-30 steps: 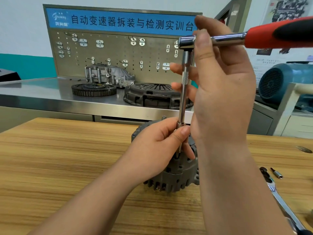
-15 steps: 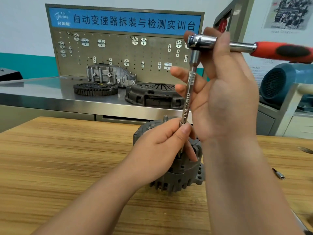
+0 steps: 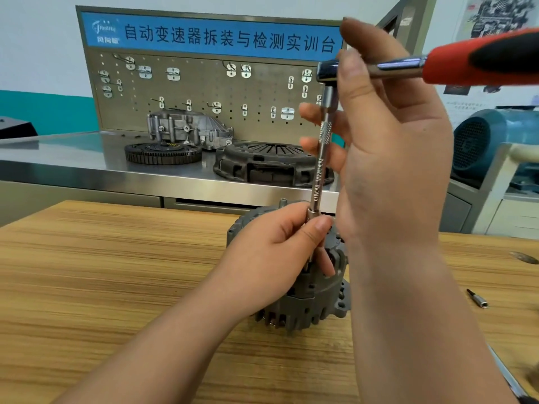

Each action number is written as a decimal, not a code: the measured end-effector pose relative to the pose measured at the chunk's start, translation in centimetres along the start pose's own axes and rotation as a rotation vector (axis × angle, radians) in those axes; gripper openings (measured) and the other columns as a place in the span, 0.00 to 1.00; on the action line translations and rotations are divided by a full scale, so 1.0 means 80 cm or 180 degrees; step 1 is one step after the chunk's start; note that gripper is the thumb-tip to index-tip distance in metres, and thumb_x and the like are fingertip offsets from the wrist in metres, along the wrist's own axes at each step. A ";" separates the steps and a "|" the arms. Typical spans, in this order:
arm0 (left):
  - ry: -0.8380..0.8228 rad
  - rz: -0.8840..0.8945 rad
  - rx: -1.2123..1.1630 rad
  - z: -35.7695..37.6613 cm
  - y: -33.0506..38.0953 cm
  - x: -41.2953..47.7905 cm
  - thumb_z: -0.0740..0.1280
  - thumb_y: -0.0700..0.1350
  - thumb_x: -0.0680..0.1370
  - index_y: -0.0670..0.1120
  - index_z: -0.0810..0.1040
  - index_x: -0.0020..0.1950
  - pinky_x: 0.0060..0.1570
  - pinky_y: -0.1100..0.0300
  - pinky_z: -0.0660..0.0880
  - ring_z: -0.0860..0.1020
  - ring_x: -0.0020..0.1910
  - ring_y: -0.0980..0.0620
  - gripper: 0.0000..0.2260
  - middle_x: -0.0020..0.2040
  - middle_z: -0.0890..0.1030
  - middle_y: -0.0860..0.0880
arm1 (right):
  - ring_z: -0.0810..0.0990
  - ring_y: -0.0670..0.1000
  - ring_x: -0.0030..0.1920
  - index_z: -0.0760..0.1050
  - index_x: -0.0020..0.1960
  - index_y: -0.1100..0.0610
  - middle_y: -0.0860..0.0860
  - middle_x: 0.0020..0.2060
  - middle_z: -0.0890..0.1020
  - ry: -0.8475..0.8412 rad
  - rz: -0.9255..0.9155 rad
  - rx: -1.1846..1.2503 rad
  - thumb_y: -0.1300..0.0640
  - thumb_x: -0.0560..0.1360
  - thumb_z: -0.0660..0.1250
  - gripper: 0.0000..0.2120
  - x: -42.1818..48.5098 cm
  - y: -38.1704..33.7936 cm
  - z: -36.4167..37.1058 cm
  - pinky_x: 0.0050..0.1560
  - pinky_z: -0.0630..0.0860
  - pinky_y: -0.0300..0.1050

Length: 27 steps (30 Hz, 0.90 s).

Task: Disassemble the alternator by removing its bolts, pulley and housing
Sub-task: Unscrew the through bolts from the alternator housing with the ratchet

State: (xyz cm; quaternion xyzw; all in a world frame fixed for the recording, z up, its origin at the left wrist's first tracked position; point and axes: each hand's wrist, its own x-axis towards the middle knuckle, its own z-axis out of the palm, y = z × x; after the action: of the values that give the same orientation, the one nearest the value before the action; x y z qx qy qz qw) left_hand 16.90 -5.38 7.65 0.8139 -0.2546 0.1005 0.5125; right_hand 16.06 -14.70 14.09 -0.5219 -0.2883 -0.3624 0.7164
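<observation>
Well, I see the gray alternator standing in the middle of the wooden table. It is bumpy metal with slots round its bottom. My left hand curls round the low end of a thin shiny bar, which stands almost straight up from the alternator's top. At 12 o'clock my right hand pinches the head of the ratchet, other fingers loose beside the bar. Its red and black handle sticks out toward 3. A small metal bit lies at 3 o'clock, well apart. Bare wood runs wide toward 9. The table's far edge is near, with a steel bench behind.
</observation>
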 end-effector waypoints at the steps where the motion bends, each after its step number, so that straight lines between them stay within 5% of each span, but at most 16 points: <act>1: -0.0007 -0.0017 -0.0020 0.000 0.000 0.000 0.57 0.57 0.78 0.48 0.79 0.53 0.46 0.48 0.79 0.80 0.38 0.50 0.17 0.37 0.83 0.61 | 0.83 0.57 0.43 0.78 0.57 0.54 0.56 0.55 0.80 -0.0017 -0.0055 -0.0092 0.61 0.79 0.64 0.09 0.000 -0.001 0.000 0.36 0.77 0.43; 7: -0.0049 -0.0051 -0.0153 0.000 -0.003 0.001 0.58 0.54 0.81 0.48 0.79 0.54 0.51 0.40 0.77 0.81 0.46 0.44 0.14 0.42 0.85 0.56 | 0.75 0.64 0.36 0.78 0.58 0.57 0.48 0.44 0.81 0.0035 -0.0415 -0.0613 0.62 0.79 0.65 0.09 -0.004 -0.005 0.005 0.30 0.72 0.56; 13: 0.0002 0.0176 -0.0249 0.002 -0.006 -0.001 0.54 0.59 0.78 0.52 0.78 0.54 0.54 0.41 0.76 0.81 0.49 0.46 0.17 0.45 0.85 0.54 | 0.84 0.53 0.37 0.74 0.57 0.54 0.45 0.43 0.83 0.0124 0.0318 0.0099 0.58 0.81 0.61 0.06 0.000 -0.005 0.000 0.37 0.79 0.43; 17: -0.0014 0.0205 -0.0298 0.000 -0.007 -0.003 0.54 0.57 0.77 0.57 0.75 0.52 0.53 0.43 0.76 0.80 0.47 0.53 0.12 0.43 0.84 0.56 | 0.84 0.52 0.35 0.73 0.55 0.56 0.56 0.55 0.80 0.0129 0.0749 0.0655 0.56 0.82 0.59 0.06 0.002 -0.005 -0.002 0.33 0.79 0.42; 21: 0.0002 0.0170 -0.0195 0.000 -0.005 -0.001 0.57 0.55 0.81 0.53 0.76 0.53 0.53 0.45 0.77 0.80 0.47 0.53 0.11 0.44 0.84 0.59 | 0.84 0.54 0.37 0.74 0.56 0.55 0.52 0.51 0.81 0.0059 0.0428 0.0332 0.58 0.82 0.60 0.06 0.001 -0.004 0.000 0.35 0.78 0.42; 24: 0.0044 0.0114 -0.0273 0.001 -0.005 0.000 0.57 0.57 0.78 0.59 0.77 0.53 0.56 0.44 0.76 0.80 0.49 0.54 0.11 0.45 0.85 0.58 | 0.82 0.53 0.41 0.77 0.58 0.56 0.51 0.49 0.80 -0.0090 0.0032 -0.0052 0.62 0.80 0.63 0.09 -0.001 -0.003 0.003 0.38 0.77 0.43; 27: 0.0065 0.0163 -0.0263 0.003 -0.004 0.000 0.58 0.56 0.80 0.58 0.77 0.51 0.53 0.41 0.76 0.80 0.45 0.51 0.10 0.42 0.84 0.58 | 0.80 0.52 0.41 0.77 0.61 0.56 0.51 0.51 0.79 -0.0116 0.0362 0.0442 0.61 0.79 0.63 0.11 0.000 -0.002 0.002 0.36 0.76 0.41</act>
State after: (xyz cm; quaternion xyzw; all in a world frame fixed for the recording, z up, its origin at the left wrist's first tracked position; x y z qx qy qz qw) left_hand 17.04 -5.46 7.26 0.7841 -0.2741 0.1113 0.5455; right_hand 15.92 -14.59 14.20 -0.4930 -0.2957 -0.2907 0.7648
